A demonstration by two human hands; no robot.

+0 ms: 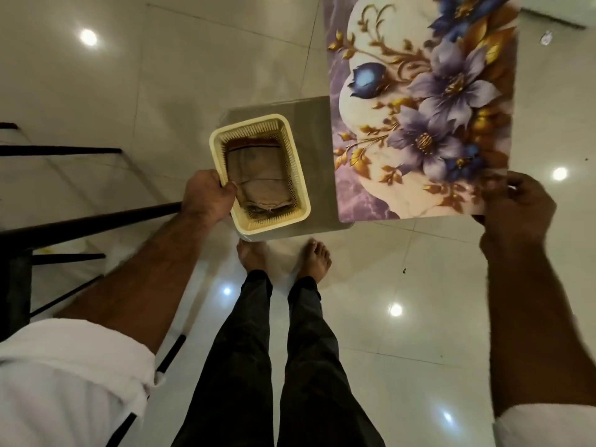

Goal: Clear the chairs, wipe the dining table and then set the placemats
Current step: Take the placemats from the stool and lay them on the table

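Note:
My left hand grips the near left rim of a cream plastic basket that holds a folded brownish cloth. A grey flat sheet, perhaps the back of another placemat, lies under the basket and is carried with it. My right hand pinches the near right corner of a placemat printed with purple and blue flowers and gold leaves, held out flat over the floor to the right of the basket.
Black chair legs and rails stand at the left, close to my left arm. Glossy white floor tiles reflect ceiling lights. My bare feet and dark trousers are below the basket. A small clear object lies on the floor at the top right.

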